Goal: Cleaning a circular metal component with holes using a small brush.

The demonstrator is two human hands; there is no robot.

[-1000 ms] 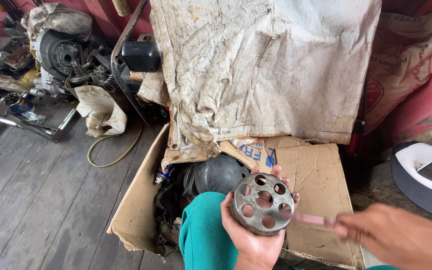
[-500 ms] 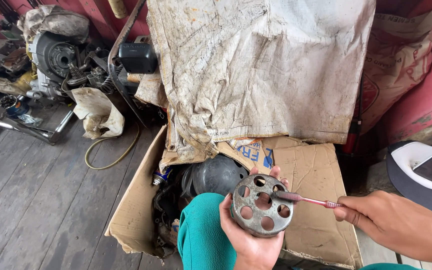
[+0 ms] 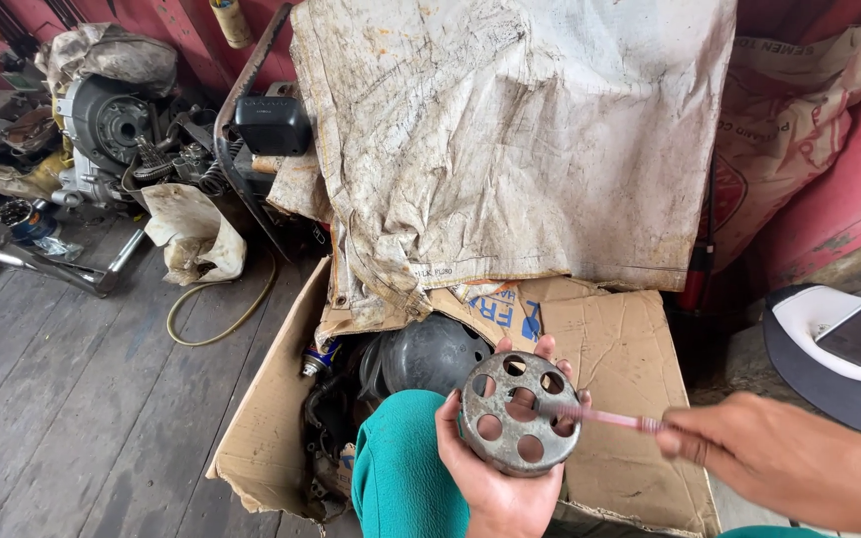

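Note:
My left hand [image 3: 495, 478] grips a round grey metal drum [image 3: 520, 410] with several round holes in its face, held above my teal-clad knee [image 3: 406, 468]. My right hand [image 3: 779, 463] comes in from the right and pinches a thin pink brush-like tool [image 3: 600, 416]. The tool's tip rests on the drum's face near the hub. Both hands hover over an open cardboard box [image 3: 610, 339].
The box holds a dark round metal part [image 3: 430, 354] and greasy pieces. A stained white sack [image 3: 510, 139] drapes over its back. An engine [image 3: 107, 125], hose and scrap lie on the wooden floor at left. A black-and-white seat [image 3: 839, 349] sits at right.
My right hand has moved left, bringing the pink tool's tip from the drum's right edge onto its face. The drum stays in my left hand.

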